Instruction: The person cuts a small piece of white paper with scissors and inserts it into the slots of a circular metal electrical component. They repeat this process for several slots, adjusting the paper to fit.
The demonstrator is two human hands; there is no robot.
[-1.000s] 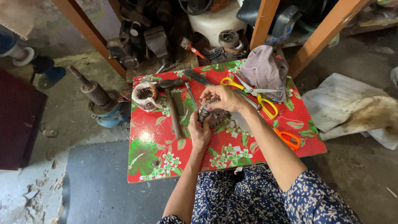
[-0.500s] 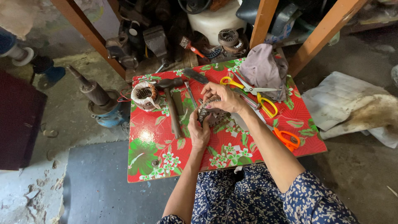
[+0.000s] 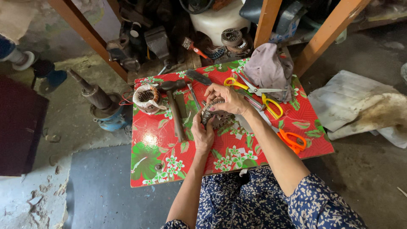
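Gripping the toothed metal ring [image 3: 215, 115] over the red floral counter [image 3: 152, 157], my left hand [image 3: 202, 135] closed underneath for support while my right hand [image 3: 227, 98] curled over its top edge, steadying it.

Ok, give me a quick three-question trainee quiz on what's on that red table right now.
1. True or false: both hands hold the round toothed metal part.
2. Which lies nearest the grey cloth? A) yellow-handled scissors B) hammer C) orange-handled scissors
3. What stands left of the hammer's head on the floral table?

Key: 1 true: left hand below, right hand on top. 2 A. 3 The wound coil.
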